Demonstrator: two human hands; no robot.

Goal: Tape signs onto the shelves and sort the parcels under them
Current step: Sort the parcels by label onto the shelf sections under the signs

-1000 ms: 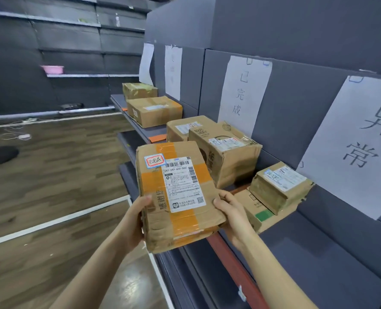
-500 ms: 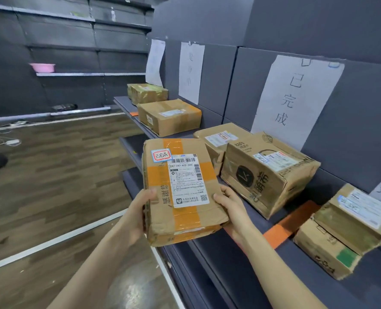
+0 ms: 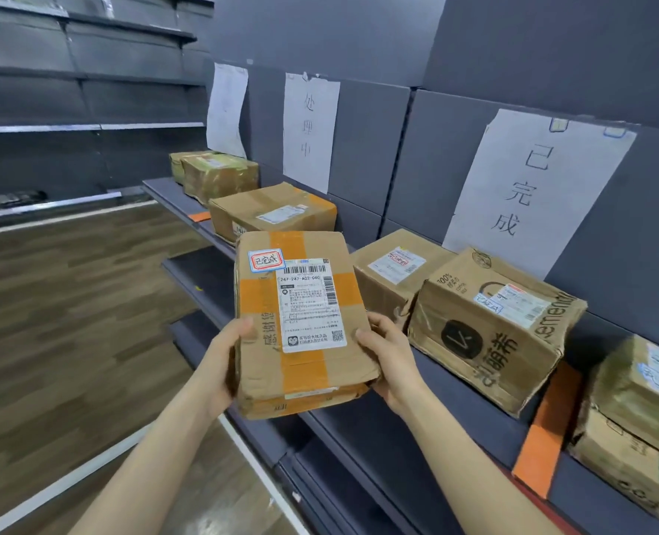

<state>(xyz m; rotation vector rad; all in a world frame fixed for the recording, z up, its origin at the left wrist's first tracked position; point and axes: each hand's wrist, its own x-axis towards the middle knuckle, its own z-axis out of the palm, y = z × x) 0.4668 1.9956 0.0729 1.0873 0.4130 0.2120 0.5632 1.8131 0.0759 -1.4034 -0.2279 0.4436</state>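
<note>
Hands first: the left hand (image 3: 225, 351) and right hand (image 3: 387, 351) press inward on opposite sides of a flat brown cardboard parcel with orange tape and a white label (image 3: 301, 322), held in the air just off the front edge of the dark grey shelf (image 3: 455, 411). Beyond the right hand, two brown boxes (image 3: 490, 326) sit under a white paper sign (image 3: 532, 187). Bare shelf lies directly beside the right hand. Set too near the lip, the parcel could likely tip off; pushed in hard, it could knock the neighbouring boxes.
</note>
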